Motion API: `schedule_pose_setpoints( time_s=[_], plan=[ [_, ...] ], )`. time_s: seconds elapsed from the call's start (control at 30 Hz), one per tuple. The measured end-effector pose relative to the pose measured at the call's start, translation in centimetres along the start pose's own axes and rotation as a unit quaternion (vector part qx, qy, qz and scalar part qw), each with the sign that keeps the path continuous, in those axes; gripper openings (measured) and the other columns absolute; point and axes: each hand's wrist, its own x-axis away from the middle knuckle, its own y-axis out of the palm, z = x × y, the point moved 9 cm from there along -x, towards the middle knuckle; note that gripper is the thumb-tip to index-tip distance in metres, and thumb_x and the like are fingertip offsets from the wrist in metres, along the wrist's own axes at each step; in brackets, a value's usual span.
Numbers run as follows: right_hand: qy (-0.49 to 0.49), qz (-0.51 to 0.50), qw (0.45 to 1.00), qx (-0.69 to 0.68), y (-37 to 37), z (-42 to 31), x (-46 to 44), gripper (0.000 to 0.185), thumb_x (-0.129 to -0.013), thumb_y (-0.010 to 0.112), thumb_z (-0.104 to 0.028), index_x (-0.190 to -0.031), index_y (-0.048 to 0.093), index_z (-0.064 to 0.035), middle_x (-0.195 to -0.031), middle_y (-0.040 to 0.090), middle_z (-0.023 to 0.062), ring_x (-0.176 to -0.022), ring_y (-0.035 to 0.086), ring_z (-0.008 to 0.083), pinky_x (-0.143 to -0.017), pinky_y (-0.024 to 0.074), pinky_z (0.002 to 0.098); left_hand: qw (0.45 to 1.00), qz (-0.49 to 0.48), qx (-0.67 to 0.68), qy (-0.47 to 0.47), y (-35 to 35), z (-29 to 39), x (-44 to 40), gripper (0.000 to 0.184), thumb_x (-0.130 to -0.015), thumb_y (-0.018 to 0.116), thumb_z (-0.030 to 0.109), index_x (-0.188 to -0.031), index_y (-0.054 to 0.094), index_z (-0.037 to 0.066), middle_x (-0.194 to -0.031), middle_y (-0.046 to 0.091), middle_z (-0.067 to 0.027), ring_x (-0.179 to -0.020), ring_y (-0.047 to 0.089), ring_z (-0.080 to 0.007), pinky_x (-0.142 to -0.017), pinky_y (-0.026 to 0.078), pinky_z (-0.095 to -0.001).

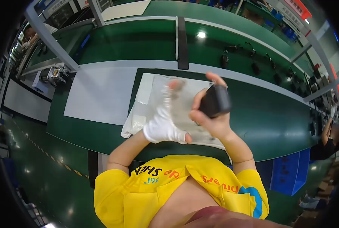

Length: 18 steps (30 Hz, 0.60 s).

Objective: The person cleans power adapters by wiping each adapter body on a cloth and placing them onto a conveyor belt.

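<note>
My right hand is bare and raised over the right part of a pale cloth-like mat. Its fingers wrap round a black box-shaped device, slightly blurred. Left of it, my left hand, in a white glove with bare fingertips, hovers over the same mat, thumb and fingers spread, nothing visible between them. Motion smears its upper fingers. The mat lies on the green workbench, with a glossy white wrapped sheet at its left side.
A white board lies on the bench at left, near a motor unit. Beyond the metal rail, black cabled devices rest on the green conveyor. A blue bin is at lower right. Another person is at far right.
</note>
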Motion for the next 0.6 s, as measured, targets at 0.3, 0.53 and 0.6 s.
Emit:
schedule_pose_setpoints(
  time_s=[0.3,0.53,0.6],
  plan=[
    [0.168,0.22,0.871,-0.407,-6.6,5.4,0.4,0.03,-0.094,0.046,-0.036,-0.103,0.043,-0.0079,-0.091,0.05,0.0048,-0.071,0.047,0.0135,-0.051,0.0386,0.0229,0.871,-0.235,0.192,-0.387,6.6,-6.8,5.4,0.055,-0.07,0.074,0.011,-0.119,0.049,0.004,-0.102,0.057,-0.0052,-0.098,0.051,-0.0099,-0.083,0.043,-0.0269],
    [0.114,0.26,0.863,-0.417,-9.3,6.0,1.4,0.022,-0.096,0.043,-0.03,-0.109,0.043,-0.0117,-0.101,0.054,0.0118,-0.088,0.051,0.0204,-0.067,0.0421,0.0336,0.857,-0.156,0.339,-0.355,7.0,-8.1,6.3,0.039,-0.074,0.07,0.015,-0.104,0.048,0.006,-0.096,0.061,-0.0086,-0.085,0.058,-0.0172,-0.081,0.044,-0.0289],
    [0.076,0.279,0.879,-0.379,-10.3,5.3,1.5,0.022,-0.097,0.042,-0.029,-0.112,0.042,-0.013,-0.101,0.052,0.0098,-0.088,0.048,0.0188,-0.07,0.0391,0.0326,0.844,-0.155,0.289,-0.424,6.6,-9.7,6.9,0.039,-0.082,0.063,0.018,-0.113,0.043,0.006,-0.084,0.062,-0.0098,-0.069,0.059,-0.018,-0.072,0.045,-0.0286]
  ],
)
